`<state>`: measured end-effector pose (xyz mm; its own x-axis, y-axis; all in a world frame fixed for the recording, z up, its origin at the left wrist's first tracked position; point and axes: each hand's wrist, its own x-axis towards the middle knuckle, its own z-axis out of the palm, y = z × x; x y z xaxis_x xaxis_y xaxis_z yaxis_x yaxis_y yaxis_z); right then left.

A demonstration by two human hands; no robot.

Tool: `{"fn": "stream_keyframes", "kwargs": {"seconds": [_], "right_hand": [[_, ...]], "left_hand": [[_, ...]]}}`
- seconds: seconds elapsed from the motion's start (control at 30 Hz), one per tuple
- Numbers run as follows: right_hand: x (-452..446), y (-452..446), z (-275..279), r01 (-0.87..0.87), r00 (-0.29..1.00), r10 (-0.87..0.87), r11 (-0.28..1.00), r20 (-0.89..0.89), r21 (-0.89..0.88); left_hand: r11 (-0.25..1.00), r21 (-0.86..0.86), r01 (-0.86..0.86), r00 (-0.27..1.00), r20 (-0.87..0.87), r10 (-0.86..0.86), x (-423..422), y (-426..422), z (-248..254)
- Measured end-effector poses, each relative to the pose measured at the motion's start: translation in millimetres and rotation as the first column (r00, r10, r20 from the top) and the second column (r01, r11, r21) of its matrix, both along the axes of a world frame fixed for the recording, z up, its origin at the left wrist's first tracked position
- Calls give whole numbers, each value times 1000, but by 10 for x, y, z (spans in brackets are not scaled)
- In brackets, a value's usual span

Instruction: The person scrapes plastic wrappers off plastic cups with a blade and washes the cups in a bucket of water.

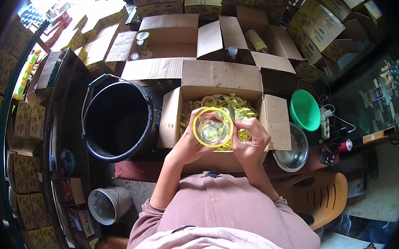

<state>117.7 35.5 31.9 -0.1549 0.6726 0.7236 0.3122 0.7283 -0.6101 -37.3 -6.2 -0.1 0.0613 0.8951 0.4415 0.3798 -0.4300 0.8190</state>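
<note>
My left hand [190, 142] is wrapped round a clear cup [209, 132] with a bright yellow rim, its open mouth turned up towards me. On the cup's right side, my right hand [252, 137] is closed on a narrow, dark blade, seemingly a knife [231, 114], which points away from me along the rim. Whether the blade touches the rim I cannot tell. Both hands are over an open cardboard box [222, 80] holding a heap of yellow-green scraps [245, 113]. The knife's handle is hidden in my fingers.
To the left stands a large black bucket [118, 121]; a grey bucket [104, 206] is below it. On the right are a green bowl [305, 110], a metal bowl [298, 153] and a power strip [324, 127]. Further open cartons [169, 22] stand beyond, one beside stacked cups [255, 42].
</note>
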Motion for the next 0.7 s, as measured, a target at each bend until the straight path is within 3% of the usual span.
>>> {"fn": "stream_keyframes", "kwargs": {"seconds": [0.3,0.43,0.53,0.7], "right_hand": [[47,21,-22,-54,998,51,996,-43,-67],[64,55,20,-87,996,85,993,-26,-84],[43,41,-13,-72,996,65,990,-59,-120],[49,-11,-40,-34,996,24,992,-85,-124]], "left_hand": [[996,-25,91,996,-8,-92,-9,13,79],[987,-35,157,975,162,-149,-31,60,7],[999,-42,28,971,239,-17,78,82,42],[999,-15,29,964,266,-24,45,139,-29]]}}
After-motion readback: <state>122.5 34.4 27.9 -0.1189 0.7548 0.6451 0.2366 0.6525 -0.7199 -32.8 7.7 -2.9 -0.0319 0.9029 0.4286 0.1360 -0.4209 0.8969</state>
